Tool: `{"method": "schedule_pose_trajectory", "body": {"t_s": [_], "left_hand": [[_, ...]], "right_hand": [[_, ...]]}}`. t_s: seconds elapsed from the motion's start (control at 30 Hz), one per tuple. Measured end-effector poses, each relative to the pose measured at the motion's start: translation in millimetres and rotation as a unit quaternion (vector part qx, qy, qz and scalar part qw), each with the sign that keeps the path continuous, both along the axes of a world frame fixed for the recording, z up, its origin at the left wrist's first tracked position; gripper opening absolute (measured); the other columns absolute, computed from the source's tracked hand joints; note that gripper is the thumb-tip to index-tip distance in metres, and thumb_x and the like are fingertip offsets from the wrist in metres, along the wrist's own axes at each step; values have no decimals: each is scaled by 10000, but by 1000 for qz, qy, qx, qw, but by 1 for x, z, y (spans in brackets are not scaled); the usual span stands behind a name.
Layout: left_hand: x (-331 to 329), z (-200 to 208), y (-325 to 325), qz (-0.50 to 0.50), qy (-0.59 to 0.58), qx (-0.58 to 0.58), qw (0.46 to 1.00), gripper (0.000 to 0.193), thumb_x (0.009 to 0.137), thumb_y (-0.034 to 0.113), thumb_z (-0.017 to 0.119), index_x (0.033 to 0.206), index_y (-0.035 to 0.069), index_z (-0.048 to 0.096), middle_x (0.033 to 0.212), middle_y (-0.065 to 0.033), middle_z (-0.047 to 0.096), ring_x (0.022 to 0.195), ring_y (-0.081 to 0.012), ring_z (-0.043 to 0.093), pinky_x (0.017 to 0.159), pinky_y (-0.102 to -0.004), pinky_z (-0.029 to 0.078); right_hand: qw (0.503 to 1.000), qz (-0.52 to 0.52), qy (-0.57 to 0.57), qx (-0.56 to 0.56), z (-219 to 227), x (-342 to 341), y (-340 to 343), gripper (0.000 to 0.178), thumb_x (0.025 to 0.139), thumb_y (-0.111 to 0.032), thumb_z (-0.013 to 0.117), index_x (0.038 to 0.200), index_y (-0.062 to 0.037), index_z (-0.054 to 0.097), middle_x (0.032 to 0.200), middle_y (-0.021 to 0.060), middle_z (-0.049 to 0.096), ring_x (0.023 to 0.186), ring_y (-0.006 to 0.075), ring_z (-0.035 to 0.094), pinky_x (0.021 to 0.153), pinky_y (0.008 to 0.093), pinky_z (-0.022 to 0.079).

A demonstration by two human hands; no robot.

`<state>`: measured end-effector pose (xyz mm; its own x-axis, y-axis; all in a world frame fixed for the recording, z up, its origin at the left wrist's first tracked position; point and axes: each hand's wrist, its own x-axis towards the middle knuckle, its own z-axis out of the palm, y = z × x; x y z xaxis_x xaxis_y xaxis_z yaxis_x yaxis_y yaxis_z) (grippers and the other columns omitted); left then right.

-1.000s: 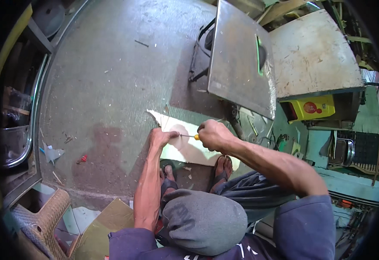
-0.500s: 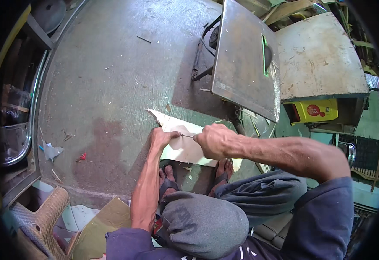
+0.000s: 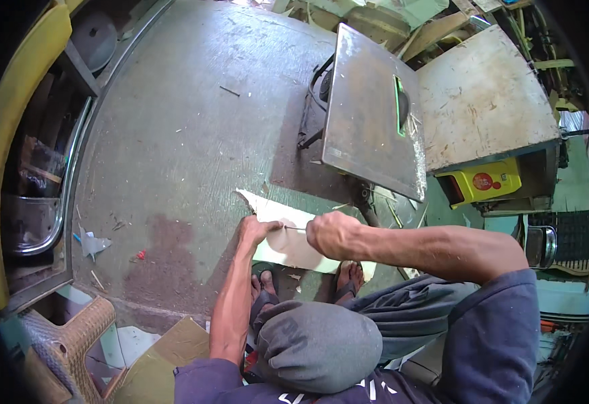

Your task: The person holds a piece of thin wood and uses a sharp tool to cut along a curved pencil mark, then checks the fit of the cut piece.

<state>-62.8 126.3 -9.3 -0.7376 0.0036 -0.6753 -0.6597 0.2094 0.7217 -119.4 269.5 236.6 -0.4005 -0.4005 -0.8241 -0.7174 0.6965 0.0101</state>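
A pale, flat board [image 3: 289,250] with a ragged far-left corner lies on the floor just beyond my feet. My left hand [image 3: 255,230] grips its left side, with a digit stretched across the top; the other fingers are partly hidden. Closed in a fist, my right hand [image 3: 335,234] holds a tool with a thin metal shaft [image 3: 296,228]. The handle is hidden inside the fist, so its exact kind does not show. The shaft points left over the board, and its tip is beside my left hand's outstretched digit.
A worn metal-topped table [image 3: 368,114] with a green-edged slot stands ahead to the right. Beside it is a scuffed pale box [image 3: 490,101], with a yellow container [image 3: 486,182] under it. A woven-pattern plastic stool [image 3: 72,337] sits at lower left. Scraps litter the concrete floor [image 3: 173,148].
The whole scene sits slightly lower in the picture as the head view shifts. Both hands keep their places on the board and tool.
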Motion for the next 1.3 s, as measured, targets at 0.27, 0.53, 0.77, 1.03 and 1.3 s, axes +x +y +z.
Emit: {"method": "schedule_pose_trajectory", "body": {"t_s": [0.27, 0.53, 0.77, 1.03, 1.3], "left_hand": [[7, 10, -8, 58, 53, 114, 990, 454, 725, 232, 902, 1083, -16, 772, 1009, -136, 772, 947, -250, 716, 861, -358, 542], [57, 234, -141, 155, 205, 84, 963, 371, 810, 163, 847, 1081, -57, 722, 915, -102, 751, 819, -193, 714, 769, -322, 568], [95, 395, -105, 107, 373, -287, 876, 331, 839, 122, 791, 1134, -16, 734, 961, -168, 773, 828, -226, 753, 763, -329, 582], [72, 278, 20, -108, 232, -223, 941, 490, 878, 194, 746, 1338, 55, 655, 1221, -196, 724, 1089, -314, 727, 937, -399, 584], [112, 116, -50, 368, 5, -18, 930, 558, 953, 285, 726, 1421, 40, 547, 1292, -167, 671, 1129, -306, 669, 972, -408, 551]], "right_hand": [[984, -156, -59, -60, 28, -5, 60, 364, 866, -165, 554, 1146, 12, 706, 1067, 287, 723, 1010, 406, 719, 857, 502, 567], [932, -347, 99, -39, 100, 50, 286, 518, 847, -269, 717, 1348, -155, 652, 1144, 216, 716, 1045, 391, 694, 923, 474, 545], [880, -416, 103, -204, 10, 98, 288, 633, 855, -317, 796, 1383, -25, 602, 1301, 241, 672, 1205, 383, 653, 1027, 455, 514], [459, -478, -531, -529, -86, 65, 115, 789, 937, -269, 752, 1568, -24, 346, 1530, 164, 504, 1388, 295, 507, 1207, 481, 371], [249, -696, -424, -523, -181, 89, 118, 605, 969, -237, 731, 1451, 13, 464, 1396, 114, 607, 1299, 250, 576, 1123, 480, 448]]}}
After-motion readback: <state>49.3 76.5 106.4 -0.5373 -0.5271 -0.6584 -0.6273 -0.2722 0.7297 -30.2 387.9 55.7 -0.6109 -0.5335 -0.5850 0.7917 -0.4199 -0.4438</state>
